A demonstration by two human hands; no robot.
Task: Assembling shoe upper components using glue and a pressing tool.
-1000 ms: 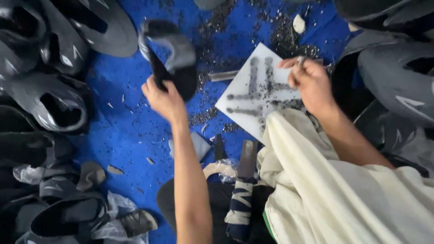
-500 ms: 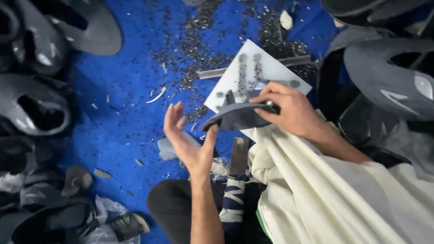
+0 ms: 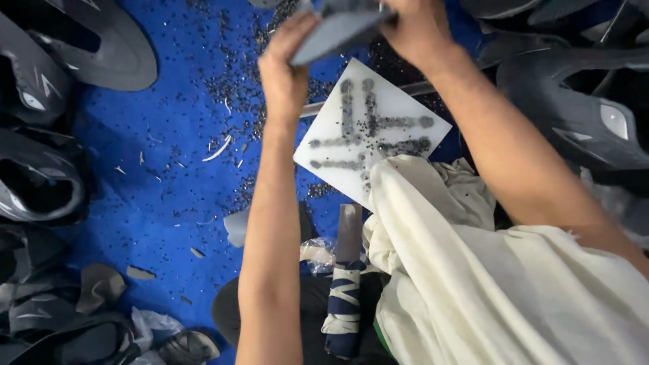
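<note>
Grey sole piece (image 3: pixel 341 27) gripped at both ends, left hand (image 3: pixel 287 64) and right hand (image 3: pixel 412 30) fingers clamped on it, above white board (image 3: pixel 372 132) on blue mat (image 3: pixel 155 176).

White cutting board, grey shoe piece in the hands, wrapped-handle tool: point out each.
White cutting board (image 3: pixel 399 111): head view, bare upper right face.
Grey shoe piece (image 3: pixel 338 28): head view, flat middle between both hands.
Wrapped-handle tool (image 3: pixel 345 304): head view, on its taped handle.

Both bare forearms are reaching forward, away from the body, toward the top of the view. The left hand (image 3: pixel 287 67) and the right hand (image 3: pixel 414 27) are closing their fingers (image 3: pixel 297 30) around one piece held between them, wrists raised.
</note>
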